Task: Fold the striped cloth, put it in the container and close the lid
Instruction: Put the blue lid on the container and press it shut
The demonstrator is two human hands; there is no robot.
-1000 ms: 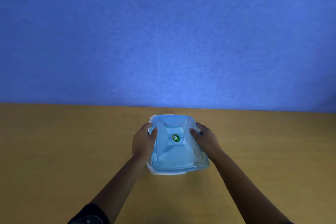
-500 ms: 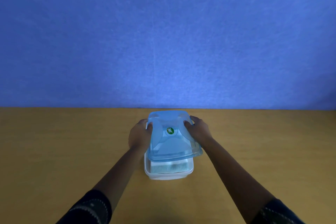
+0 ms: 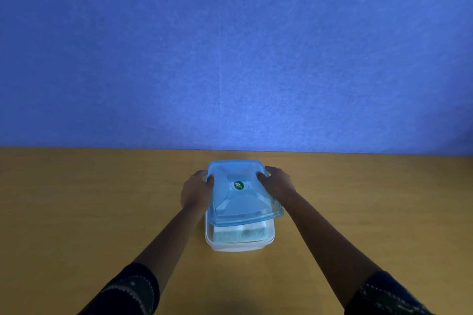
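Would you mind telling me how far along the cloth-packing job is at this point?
Done: the folded cloth lies inside the clear container. In hand: the left hand and right hand each hold a side of the blue lid, which sits toward the container's far end, its near edge raised and the near part uncovered. Left: aligning the lid and pressing it shut.

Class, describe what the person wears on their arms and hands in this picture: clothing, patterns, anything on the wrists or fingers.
Both arms wear dark sleeves pushed up near the elbows, the left sleeve and right sleeve each patterned with small pale dotted lines. The forearms are bare. The left hand and right hand show no gloves; no watch or bracelet is visible.
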